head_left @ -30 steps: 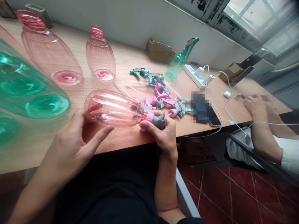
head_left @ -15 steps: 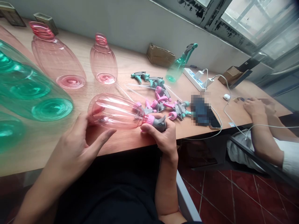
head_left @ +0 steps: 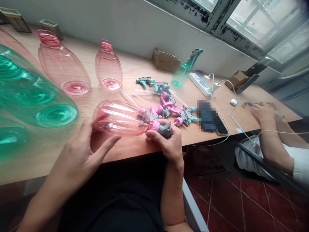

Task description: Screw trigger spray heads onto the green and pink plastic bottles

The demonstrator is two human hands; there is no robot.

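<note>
A clear pink spray bottle [head_left: 122, 118] lies on its side near the front edge of the wooden table [head_left: 135, 67]. My left hand [head_left: 80, 154] cups its base, fingers spread around the bottom. My right hand [head_left: 169, 141] is closed on the grey and pink trigger head [head_left: 162, 128] fitted at the bottle's neck. Just beyond lies a heap of loose trigger heads [head_left: 169, 104], pink and teal, with thin clear dip tubes.
Two empty pink bottles [head_left: 107, 66] stand at the back left, and green bottles [head_left: 33, 96] lie at the left. A finished teal spray bottle [head_left: 185, 69], a power strip [head_left: 201, 84], a phone [head_left: 211, 116] and cardboard boxes [head_left: 165, 60] lie further back. Another person's hands [head_left: 264, 111] rest at the right.
My hands and the pink bottle hold almost the same pose. The view has tilted up a little, so everything sits slightly lower in the picture.
</note>
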